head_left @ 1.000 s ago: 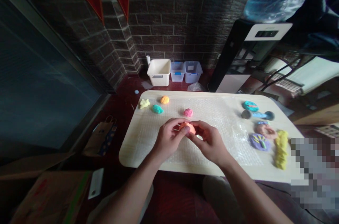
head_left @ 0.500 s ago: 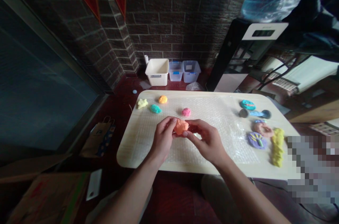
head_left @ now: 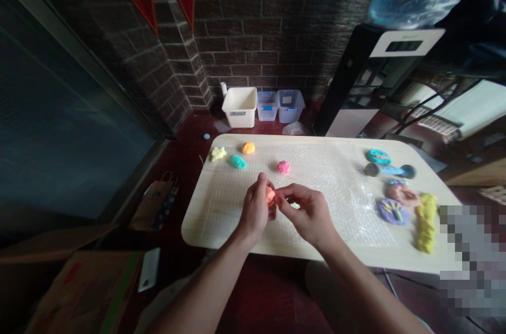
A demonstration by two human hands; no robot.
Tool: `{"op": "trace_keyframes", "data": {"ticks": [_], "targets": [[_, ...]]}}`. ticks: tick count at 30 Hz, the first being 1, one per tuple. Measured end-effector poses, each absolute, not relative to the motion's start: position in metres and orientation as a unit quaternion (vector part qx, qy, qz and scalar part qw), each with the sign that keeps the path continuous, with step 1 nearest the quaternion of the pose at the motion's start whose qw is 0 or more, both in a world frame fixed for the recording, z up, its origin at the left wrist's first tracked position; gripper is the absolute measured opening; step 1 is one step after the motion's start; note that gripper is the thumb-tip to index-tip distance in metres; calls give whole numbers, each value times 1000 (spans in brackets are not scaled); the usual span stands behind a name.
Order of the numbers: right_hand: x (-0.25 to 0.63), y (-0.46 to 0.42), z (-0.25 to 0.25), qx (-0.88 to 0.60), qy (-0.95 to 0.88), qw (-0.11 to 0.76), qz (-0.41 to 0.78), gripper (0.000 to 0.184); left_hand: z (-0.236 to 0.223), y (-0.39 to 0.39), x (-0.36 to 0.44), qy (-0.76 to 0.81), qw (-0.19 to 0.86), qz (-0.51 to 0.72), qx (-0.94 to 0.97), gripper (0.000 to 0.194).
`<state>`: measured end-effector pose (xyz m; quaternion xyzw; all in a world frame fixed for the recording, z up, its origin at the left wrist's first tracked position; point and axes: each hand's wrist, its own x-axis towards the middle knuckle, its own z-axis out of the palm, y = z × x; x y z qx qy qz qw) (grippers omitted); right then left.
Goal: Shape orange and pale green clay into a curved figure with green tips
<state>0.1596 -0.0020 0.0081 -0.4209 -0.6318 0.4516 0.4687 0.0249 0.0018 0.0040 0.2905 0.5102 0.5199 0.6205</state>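
Note:
An orange lump of modelling clay is held just above the table, partly hidden by fingers. My left hand wraps round it from the left, thumb pointing up. With thumb and forefinger pressed together, my right hand pinches the lump's right edge. Beyond the hands lies a pink clay ball on bubble wrap. A teal clay piece, an orange-yellow clay ball and a pale yellow clay piece rest at the far left. A small pale green bit shows behind my right hand.
On the table's right side are a teal disc, a blue dumbbell shape with grey ends, a pinkish ring, a purple disc and a yellow twist. Bins and a water dispenser stand behind.
My left hand has turned and closed further round the orange clay, hiding more of it. My right fingers have moved from holding its side to pinching its edge. The view has shifted slightly.

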Motion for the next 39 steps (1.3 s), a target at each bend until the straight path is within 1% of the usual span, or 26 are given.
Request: {"op": "trace_keyframes", "data": {"ticks": [3, 6, 16, 19, 24, 28, 33, 39], "targets": [[155, -1, 11, -417, -620, 474, 466, 20, 10, 7, 20, 446, 697, 524, 201, 51], [150, -2, 14, -408, -599, 467, 508, 23, 17, 10, 12, 423, 729, 517, 147, 44], [127, 0, 13, -417, -622, 452, 485, 27, 22, 12, -9, 448, 721, 514, 125, 36], [118, 0, 14, -421, -622, 457, 477, 29, 19, 9, -15, 456, 694, 540, 137, 41], [102, -2, 13, -428, -626, 468, 454, 34, 6, 6, -19, 433, 592, 650, 198, 48], [94, 4, 7, -447, -605, 489, 442, 35, 0, 2, -20, 395, 589, 653, 267, 55], [88, 7, 6, -438, -610, 480, 454, 23, -3, -2, -21, 448, 544, 642, 302, 55], [84, -1, 12, -423, -641, 479, 424, 10, 2, 0, -17, 494, 503, 647, 290, 50]]}}
